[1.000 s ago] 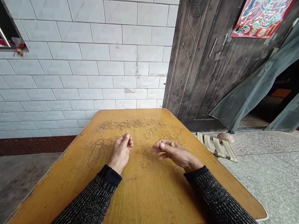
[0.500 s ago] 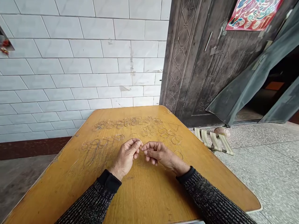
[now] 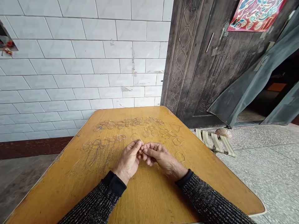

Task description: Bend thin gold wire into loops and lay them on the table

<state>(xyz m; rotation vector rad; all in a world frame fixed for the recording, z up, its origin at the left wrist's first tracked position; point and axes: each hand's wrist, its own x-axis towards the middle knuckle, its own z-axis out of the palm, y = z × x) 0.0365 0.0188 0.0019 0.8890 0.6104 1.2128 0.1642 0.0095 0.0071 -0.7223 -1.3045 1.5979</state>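
Observation:
My left hand [image 3: 129,157] and my right hand [image 3: 158,155] meet above the middle of a wooden table [image 3: 144,193]. Both are closed in a pinch, fingertips nearly touching. Between them they grip a thin wire whose loop [image 3: 135,137] shows just beyond my left fingertips; the part inside the fingers is hidden. Left of my left hand lies a row of wire loops with long loose tails [image 3: 98,144]. Farther back is a row of joined wire loops [image 3: 127,123]. Beside my right wrist rests a single wire ring [image 3: 180,156].
More wire rings [image 3: 165,133] lie on the right side of the table. A white tiled wall [image 3: 74,68] stands behind it. To the right are a dark carved door [image 3: 187,71], a grey curtain [image 3: 247,77] and a low stool with striped straps [image 3: 216,141].
My hands have drawn closer together, with the left shifting slightly right and the fingertips now almost meeting. The whole view has shifted a little; the loops on the table look unmoved.

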